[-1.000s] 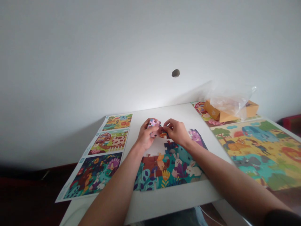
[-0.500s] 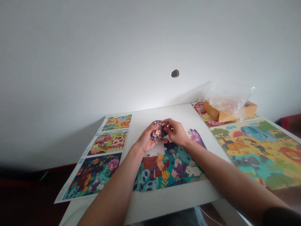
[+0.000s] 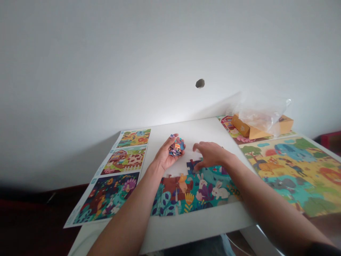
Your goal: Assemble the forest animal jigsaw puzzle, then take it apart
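My left hand (image 3: 165, 156) is cupped around a pile of loose puzzle pieces (image 3: 176, 146), held above the white table. To its right, my right hand (image 3: 211, 154) hangs over the upper part of a partly assembled jigsaw puzzle (image 3: 183, 195). Its thumb and fingers are apart, with nothing visible between them. The thumb tip is close to a dark blue puzzle piece (image 3: 191, 166); whether it touches, I cannot tell. White rabbits, a fox-like animal and plants show on the joined lower part. My right hand and forearm hide some of the puzzle's right side.
On the left lies a reference sheet (image 3: 89, 195) with three small pictures. A finished animal puzzle (image 3: 303, 177) covers the table's right side. Behind it, an orange box (image 3: 255, 131) and a clear plastic bag (image 3: 263, 112) rest on a farm picture (image 3: 227, 124). A wall stands behind the table.
My right hand has left the pile of pieces, moved right and down over the puzzle, and spread its fingers. My left hand still holds the pile, now in fuller view.
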The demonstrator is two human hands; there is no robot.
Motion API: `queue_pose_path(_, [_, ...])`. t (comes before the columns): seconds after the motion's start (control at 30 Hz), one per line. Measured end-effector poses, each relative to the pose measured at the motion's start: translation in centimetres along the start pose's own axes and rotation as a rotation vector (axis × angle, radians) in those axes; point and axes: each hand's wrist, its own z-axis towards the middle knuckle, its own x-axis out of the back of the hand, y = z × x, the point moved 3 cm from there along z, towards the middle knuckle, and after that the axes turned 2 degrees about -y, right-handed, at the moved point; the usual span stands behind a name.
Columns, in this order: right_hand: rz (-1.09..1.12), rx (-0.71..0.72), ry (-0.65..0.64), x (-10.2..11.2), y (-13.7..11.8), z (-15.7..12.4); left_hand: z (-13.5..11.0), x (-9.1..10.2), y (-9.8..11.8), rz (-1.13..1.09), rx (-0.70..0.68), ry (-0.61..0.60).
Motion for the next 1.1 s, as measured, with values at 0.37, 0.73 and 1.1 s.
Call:
queue_pose_path(0.37, [-0.017,0.159,-0.122,-0.3,-1.4,0.2,0.0,-0.1,0.2,-0.092,0.012,0.0])
queue_pose_path(0.73, [0.394,0.174,-0.237,-0.3,-1.0,0.5,0.4,0.7,0.3,-0.149,0.038,-0.011])
queue_pose_path(1.1, [0.629,0.213,-0.084,-0.2,-0.5,0.6,0.3,0.1,-0.1,-0.051,0.038,0.079])
